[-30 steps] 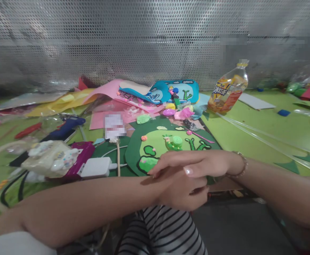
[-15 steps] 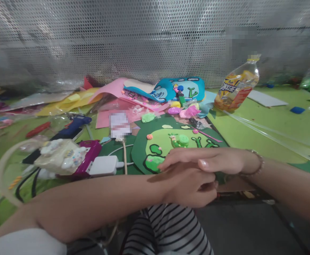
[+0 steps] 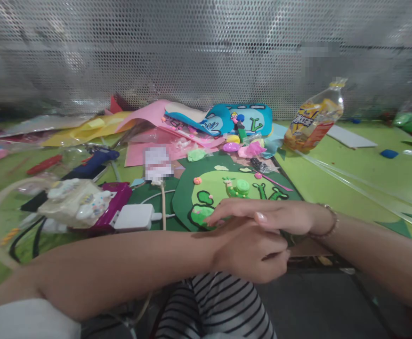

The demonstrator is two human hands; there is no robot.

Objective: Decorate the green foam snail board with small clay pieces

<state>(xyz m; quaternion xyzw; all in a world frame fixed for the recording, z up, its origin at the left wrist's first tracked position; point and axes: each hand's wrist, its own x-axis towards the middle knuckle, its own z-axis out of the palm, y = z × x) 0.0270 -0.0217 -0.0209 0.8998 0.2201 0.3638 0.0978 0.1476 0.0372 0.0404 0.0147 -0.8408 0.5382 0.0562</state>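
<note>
My left hand (image 3: 250,249) reaches in from the left, its back turned up and its fingers curled into a loose fist, with nothing seen in it. Across the top of it lies my right hand (image 3: 279,215), fingers stretched out flat toward the left, the thumb resting on the left hand. A beaded bracelet (image 3: 330,221) circles the right wrist. Just beyond the hands is a green craft picture (image 3: 213,186) with a light-green clay snail (image 3: 241,187), dark-outlined plants and a pink ball. The hands cover its near edge.
A purple power strip (image 3: 119,200) with a white charger (image 3: 134,217) stands left, near a blue glue gun (image 3: 101,162). Pink sheets, a blue craft picture (image 3: 258,117) and clay lumps lie behind. A snack bottle (image 3: 313,120) leans at right before the perforated metal panel (image 3: 191,56).
The view has shifted slightly, so most of the table's things sit a little farther left. My hands keep the same crossed position, the right one still on top of the left.
</note>
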